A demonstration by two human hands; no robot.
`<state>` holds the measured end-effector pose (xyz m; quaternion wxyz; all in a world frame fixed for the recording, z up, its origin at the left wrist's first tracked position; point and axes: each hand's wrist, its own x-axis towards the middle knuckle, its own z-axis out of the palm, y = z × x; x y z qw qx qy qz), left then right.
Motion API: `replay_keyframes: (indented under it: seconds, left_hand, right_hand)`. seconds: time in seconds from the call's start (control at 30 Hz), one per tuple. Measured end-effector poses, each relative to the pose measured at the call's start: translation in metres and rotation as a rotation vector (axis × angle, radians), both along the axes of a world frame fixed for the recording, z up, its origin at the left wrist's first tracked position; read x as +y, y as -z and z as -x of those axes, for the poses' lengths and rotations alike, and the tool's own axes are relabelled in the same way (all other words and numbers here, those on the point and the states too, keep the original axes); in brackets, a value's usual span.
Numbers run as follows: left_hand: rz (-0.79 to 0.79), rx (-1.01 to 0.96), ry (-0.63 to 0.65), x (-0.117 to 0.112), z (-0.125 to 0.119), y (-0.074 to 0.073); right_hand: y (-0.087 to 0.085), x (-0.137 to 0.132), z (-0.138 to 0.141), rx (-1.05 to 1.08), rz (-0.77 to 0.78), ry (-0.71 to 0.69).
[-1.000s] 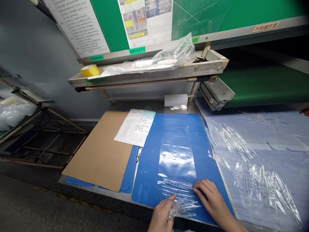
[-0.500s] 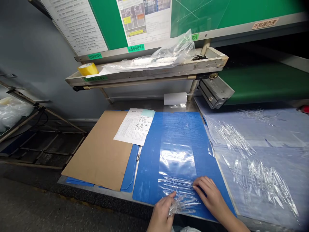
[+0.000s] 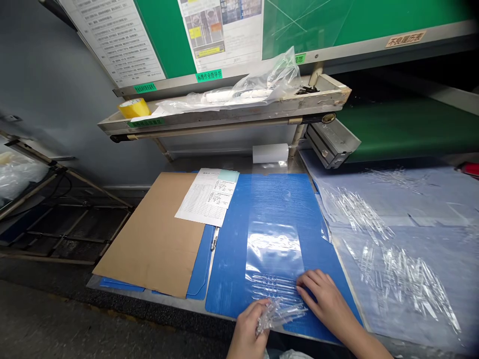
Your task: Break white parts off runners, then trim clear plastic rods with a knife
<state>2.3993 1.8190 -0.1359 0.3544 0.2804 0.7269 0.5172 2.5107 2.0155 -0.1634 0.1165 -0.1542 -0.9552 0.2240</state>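
1. Left hand (image 3: 247,331) — fingers curled shut, gripping a crumpled wad of clear ribbed plastic (image 3: 279,314) (maybe blister film, hard to tell) over the near edge of the blue corrugated board (image 3: 228,259).
2. Right hand (image 3: 325,299) — fingers spread open, pressed flat on the clear plastic bag (image 3: 273,249) lying lengthwise on that board.
3. Just left of the board: a cardboard sheet (image 3: 149,239) and a printed form (image 3: 205,197). To the right, more clear plastic (image 3: 404,284).

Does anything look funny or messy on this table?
Two things look a bit odd. The clear plastic bag is scrunched up in the left hand, while the rest of it lies flat on the blue board. The paper sheet also sits crooked across the edge of the brown cardboard.
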Motion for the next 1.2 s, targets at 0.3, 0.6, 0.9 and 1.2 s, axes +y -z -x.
replay_keyframes:
  seconds: [0.3,0.6,0.9,1.2]
  left_hand:
    - [-0.079,-0.431,-0.575,-0.006,0.018,0.006]
    - [-0.153,-0.542,-0.606,-0.004,0.023,0.0]
    - [-0.132,-0.492,-0.573,-0.006,0.03,0.009]
    - [-0.162,-0.384,-0.636,0.002,0.025,0.004]
  right_hand:
    - [-0.01,-0.014,-0.017,0.038,-0.022,-0.074]
    - [-0.002,-0.028,-0.039,0.023,-0.063,-0.124]
    - [0.002,-0.03,-0.036,0.054,-0.105,-0.063]
    - [0.001,-0.023,-0.027,0.094,-0.127,-0.038]
